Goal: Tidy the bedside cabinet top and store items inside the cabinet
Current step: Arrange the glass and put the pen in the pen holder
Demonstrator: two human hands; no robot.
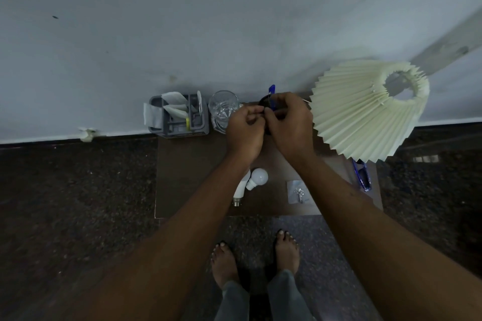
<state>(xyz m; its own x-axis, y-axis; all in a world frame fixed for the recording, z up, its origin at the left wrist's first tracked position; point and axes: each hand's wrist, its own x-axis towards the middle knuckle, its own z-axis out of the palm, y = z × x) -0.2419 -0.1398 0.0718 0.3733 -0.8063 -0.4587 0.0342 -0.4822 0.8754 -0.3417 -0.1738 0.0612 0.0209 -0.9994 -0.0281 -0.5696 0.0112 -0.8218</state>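
Both my hands meet above the back of the brown cabinet top (pixel 187 180). My right hand (pixel 289 125) grips a dark round object (pixel 266 101) with a blue pen (pixel 271 94) sticking up behind it; most of the dark object is hidden. My left hand (pixel 243 129) has its fingers curled and pinches at the same dark object from the left. Two white light bulbs (pixel 254 180) lie near the front of the top. A small clear packet with a metal hook (pixel 298 191) lies to their right.
A grey organiser (pixel 178 117) with papers stands at the back left, next to a clear glass (pixel 224 109). A cream pleated lampshade (pixel 365 109) overhangs the right side. A blue object (pixel 362 174) lies at the right edge. My bare feet (pixel 255 255) stand on the dark floor.
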